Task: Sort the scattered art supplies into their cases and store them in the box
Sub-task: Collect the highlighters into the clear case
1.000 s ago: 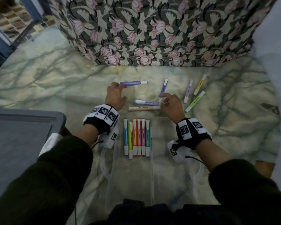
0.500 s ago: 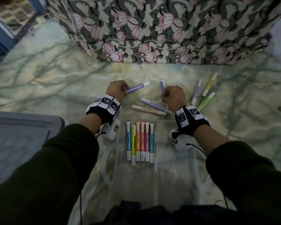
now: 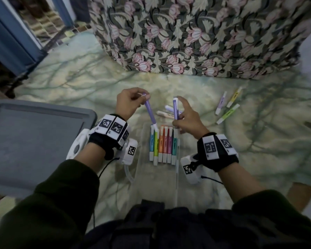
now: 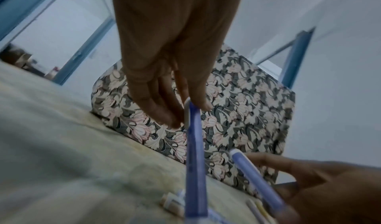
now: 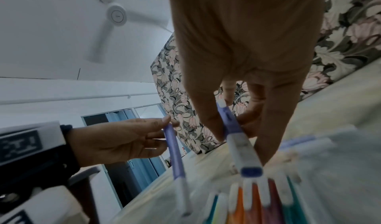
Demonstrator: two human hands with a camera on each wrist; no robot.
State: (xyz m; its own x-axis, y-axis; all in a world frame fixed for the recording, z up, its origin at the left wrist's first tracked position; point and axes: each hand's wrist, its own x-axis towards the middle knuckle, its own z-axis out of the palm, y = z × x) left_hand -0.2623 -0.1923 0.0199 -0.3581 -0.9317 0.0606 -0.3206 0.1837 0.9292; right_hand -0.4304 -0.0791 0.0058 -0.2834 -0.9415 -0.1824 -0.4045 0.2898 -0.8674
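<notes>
My left hand pinches the top end of a purple highlighter, which slants down so that its white cap hangs just over the far end of the row of highlighters. That row lies in the left half of an open clear case. My right hand grips a second purple highlighter nearly upright above the row's right end. The left wrist view shows the left fingers on the highlighter. In the right wrist view the right fingers pinch the other highlighter.
Loose on the marbled floor lie a peach highlighter and a purple one behind my hands, and three more to the right. A grey box lid sits at the left. A floral-covered block stands behind.
Each hand has lifted its purple highlighter off the floor and drawn it back over the case. The left one swung from lying flat to pointing down at the row.
</notes>
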